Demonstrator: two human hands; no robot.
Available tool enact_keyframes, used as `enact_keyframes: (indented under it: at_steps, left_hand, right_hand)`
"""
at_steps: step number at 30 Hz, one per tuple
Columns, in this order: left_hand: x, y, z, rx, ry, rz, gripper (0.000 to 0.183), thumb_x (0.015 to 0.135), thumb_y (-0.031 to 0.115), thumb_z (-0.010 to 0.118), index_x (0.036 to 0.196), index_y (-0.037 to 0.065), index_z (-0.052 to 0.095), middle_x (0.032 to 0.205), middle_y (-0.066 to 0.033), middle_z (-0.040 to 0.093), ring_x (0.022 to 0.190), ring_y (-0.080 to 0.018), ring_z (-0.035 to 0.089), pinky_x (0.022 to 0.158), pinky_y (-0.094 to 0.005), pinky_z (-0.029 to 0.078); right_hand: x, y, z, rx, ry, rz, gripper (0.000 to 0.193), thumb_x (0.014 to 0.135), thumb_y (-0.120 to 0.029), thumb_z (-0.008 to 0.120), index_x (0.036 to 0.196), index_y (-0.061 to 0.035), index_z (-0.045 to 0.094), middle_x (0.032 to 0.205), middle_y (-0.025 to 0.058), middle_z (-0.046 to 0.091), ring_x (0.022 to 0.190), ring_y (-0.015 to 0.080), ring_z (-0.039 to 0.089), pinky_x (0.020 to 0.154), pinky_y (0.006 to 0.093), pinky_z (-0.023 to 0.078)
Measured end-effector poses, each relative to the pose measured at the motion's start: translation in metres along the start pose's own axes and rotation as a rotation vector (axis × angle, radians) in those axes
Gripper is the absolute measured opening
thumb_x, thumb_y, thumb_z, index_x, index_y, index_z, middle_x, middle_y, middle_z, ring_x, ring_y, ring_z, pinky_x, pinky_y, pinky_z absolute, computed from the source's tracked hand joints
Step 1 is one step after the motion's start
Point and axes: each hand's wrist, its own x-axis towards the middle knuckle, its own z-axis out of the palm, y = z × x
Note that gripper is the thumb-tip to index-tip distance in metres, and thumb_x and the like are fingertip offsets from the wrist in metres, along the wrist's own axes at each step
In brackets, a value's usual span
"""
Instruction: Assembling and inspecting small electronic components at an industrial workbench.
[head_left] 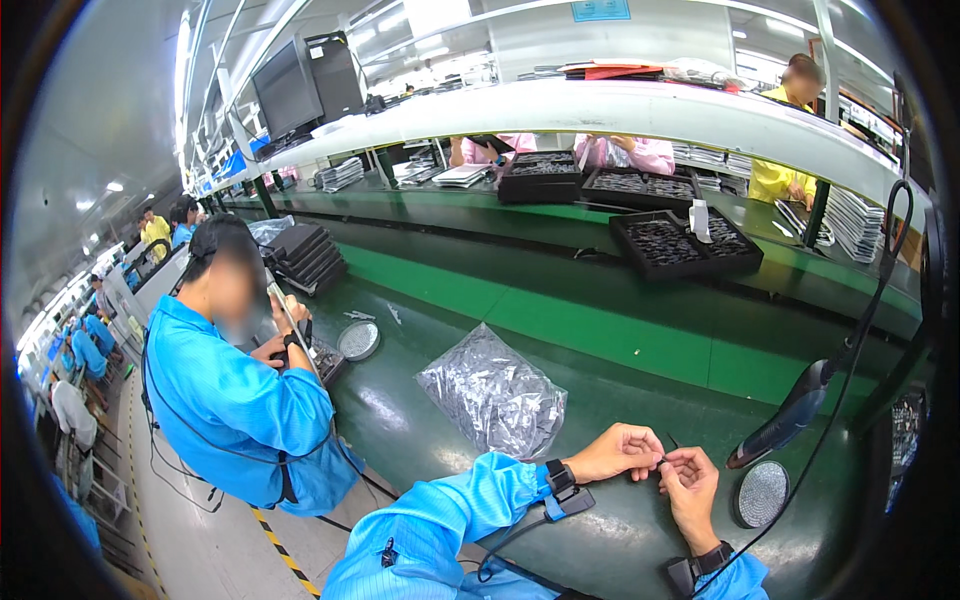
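Observation:
My left hand (622, 453) and my right hand (692, 486) meet above the green table, fingertips almost touching. Both are closed in a pinch on a small dark part (660, 462); its kind is too small to make out. A thin dark tip sticks up between the fingers. Left of my hands lies a clear plastic bag (495, 390) full of small grey pieces. A round dish (761, 494) with a pale, studded surface rests just right of my right hand. Beyond it a dark-handled tool (785, 412) slants over the table.
On my left a co-worker in blue (235, 375) holds a flat object near another round dish (358, 340). Stacked black trays (305, 258) stand beyond. A black tray of small parts (685, 243) lies across the table. A cable (868, 330) hangs at the right below the white shelf (600, 108).

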Motion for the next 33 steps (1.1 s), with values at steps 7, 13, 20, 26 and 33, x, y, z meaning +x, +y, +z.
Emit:
enact_keyframes:
  at_steps: [7, 13, 20, 26, 33]
  left_hand:
    - [0.0002, -0.0002, -0.0021, 0.014, 0.007, 0.002, 0.014, 0.095, 0.012, 0.066, 0.101, 0.000, 0.063, 0.084, -0.0038, 0.066, 0.070, -0.0082, 0.062, 0.060, -0.0218, 0.050]
    - [-0.0009, 0.0004, 0.0001, 0.011, 0.001, 0.005, 0.015, 0.095, 0.013, 0.066, 0.101, 0.000, 0.063, 0.083, -0.0036, 0.066, 0.069, -0.0081, 0.062, 0.059, -0.0219, 0.050]
    - [0.0004, 0.0008, -0.0031, 0.028, 0.004, -0.002, 0.014, 0.096, 0.013, 0.065, 0.101, 0.000, 0.063, 0.083, -0.0038, 0.066, 0.070, -0.0083, 0.062, 0.060, -0.0222, 0.050]
    - [-0.0012, 0.0034, 0.0005, 0.012, -0.004, -0.001, 0.015, 0.095, 0.014, 0.066, 0.100, 0.000, 0.063, 0.083, -0.0038, 0.066, 0.070, -0.0080, 0.062, 0.060, -0.0217, 0.049]
    - [-0.0035, 0.0015, 0.0004, 0.022, 0.010, -0.009, 0.014, 0.096, 0.013, 0.065, 0.100, -0.001, 0.062, 0.082, -0.0035, 0.065, 0.070, -0.0084, 0.062, 0.059, -0.0217, 0.050]
  right_hand:
    - [0.0027, 0.0005, -0.0018, -0.019, -0.011, 0.017, 0.011, 0.091, -0.005, 0.066, 0.096, 0.0031, 0.060, 0.081, 0.0056, 0.065, 0.065, 0.0085, 0.060, 0.057, 0.0213, 0.051]
    - [0.0002, 0.0021, -0.0022, 0.009, -0.021, 0.010, 0.010, 0.091, -0.004, 0.065, 0.095, 0.0034, 0.060, 0.082, 0.0058, 0.065, 0.065, 0.0086, 0.060, 0.058, 0.0214, 0.051]
    - [0.0034, -0.0009, -0.0015, -0.035, -0.020, 0.010, 0.009, 0.091, -0.004, 0.065, 0.095, 0.0027, 0.060, 0.082, 0.0055, 0.065, 0.065, 0.0079, 0.060, 0.057, 0.0204, 0.050]
    - [0.0006, 0.0033, -0.0022, -0.003, -0.018, 0.024, 0.009, 0.091, -0.003, 0.064, 0.097, 0.0020, 0.060, 0.083, 0.0057, 0.065, 0.065, 0.0076, 0.060, 0.057, 0.0206, 0.050]
    - [-0.0010, -0.0020, 0.0027, 0.012, 0.001, -0.020, 0.009, 0.091, -0.002, 0.064, 0.097, 0.0017, 0.059, 0.083, 0.0060, 0.064, 0.065, 0.0077, 0.060, 0.056, 0.0206, 0.050]
